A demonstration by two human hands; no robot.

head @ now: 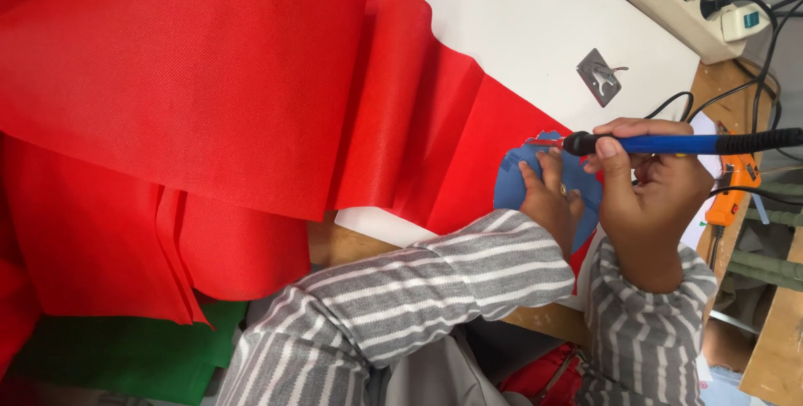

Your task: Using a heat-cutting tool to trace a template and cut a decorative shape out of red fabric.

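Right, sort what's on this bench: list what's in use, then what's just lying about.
In use:
right hand, gripping the blue-handled hot tool
left hand, pressing down the blue template
red fabric under the template

Lying about:
power strip
metal bracket on the white board
orange tool
green fabric

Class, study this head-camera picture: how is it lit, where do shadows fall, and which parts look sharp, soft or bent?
Head view: even, soft light, no harsh glare; the red fabric shows shading only in its folds; the right hand and blue-handled tool are sharp; the left hand casts little shadow; the power strip at the edge looks slanted.
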